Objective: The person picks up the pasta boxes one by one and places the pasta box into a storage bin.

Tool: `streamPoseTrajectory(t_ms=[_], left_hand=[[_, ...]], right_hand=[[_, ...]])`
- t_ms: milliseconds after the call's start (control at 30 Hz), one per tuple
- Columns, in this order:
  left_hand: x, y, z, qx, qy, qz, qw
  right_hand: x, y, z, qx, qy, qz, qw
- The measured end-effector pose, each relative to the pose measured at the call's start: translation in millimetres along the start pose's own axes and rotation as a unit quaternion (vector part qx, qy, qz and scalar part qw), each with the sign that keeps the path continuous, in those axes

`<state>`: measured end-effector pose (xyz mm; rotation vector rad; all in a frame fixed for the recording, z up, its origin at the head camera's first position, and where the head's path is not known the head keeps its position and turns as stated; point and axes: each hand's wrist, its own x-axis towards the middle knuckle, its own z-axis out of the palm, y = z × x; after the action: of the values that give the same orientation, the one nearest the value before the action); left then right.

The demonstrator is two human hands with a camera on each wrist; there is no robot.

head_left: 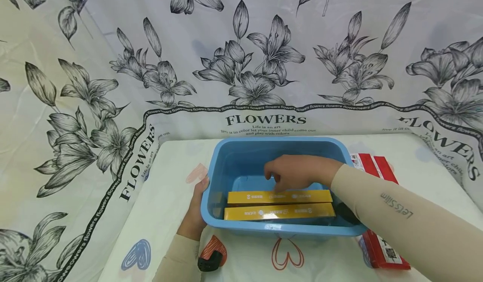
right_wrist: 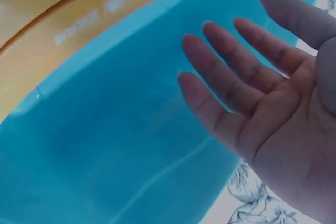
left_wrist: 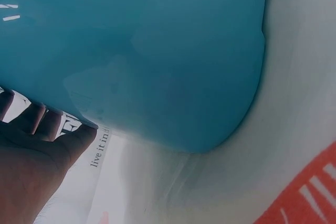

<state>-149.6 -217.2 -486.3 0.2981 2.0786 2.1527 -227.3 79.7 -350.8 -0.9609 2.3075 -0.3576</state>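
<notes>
A blue plastic basin [head_left: 281, 228] stands on the table, and two yellow boxes [head_left: 279, 212] lie side by side in its near half. At the basin's left end my left hand [head_left: 194, 210] grips the rim; in the left wrist view, the fingers of that hand [left_wrist: 31, 150] meet the basin's edge. Over the inside of the basin hangs my right hand [head_left: 296, 172], just beyond the boxes. Its fingers [right_wrist: 226, 98] are loosely bent and apart, with nothing between them, in the right wrist view.
Red and white boxes [head_left: 386, 250] lie right of the basin, partly hidden by the right sleeve [head_left: 392, 206]. The table wears a white cloth [head_left: 170, 168] with heart prints. Behind it hangs a flower-printed curtain [head_left: 260, 93]. A small black device [head_left: 210, 261] sits at the left wrist.
</notes>
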Motion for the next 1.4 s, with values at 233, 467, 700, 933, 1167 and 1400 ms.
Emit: streamPoseTrajectory(t_ms=[233,467,700,933,1167,1400], left_hand=[[-11.1,33.2,19.5,-0.020,0.023,-0.020,0.9993],[-3.7,3.1,5.7,-0.026,0.018,-0.005,0.9995],[-5.0,8.1,9.9,-0.034,0.028,-0.021,0.9988],[-5.0,7.0,9.4,-0.031,0.030,-0.023,0.9988],[-4.8,5.2,8.8,-0.024,0.037,-0.030,0.9986],[-5.3,6.2,9.2,-0.019,0.042,-0.033,0.9984]], right_hand=[[-16.6,1,-13,0.019,0.036,-0.019,0.9990],[-33.7,7,-22,0.058,0.070,-0.040,0.9951],[-48.2,17,-28,0.071,0.105,-0.047,0.9908],[-70.1,22,-29,0.088,0.149,-0.054,0.9835],[-89.8,29,-30,0.105,0.194,-0.043,0.9745],[-104.2,46,-25,0.127,0.236,-0.030,0.9629]])
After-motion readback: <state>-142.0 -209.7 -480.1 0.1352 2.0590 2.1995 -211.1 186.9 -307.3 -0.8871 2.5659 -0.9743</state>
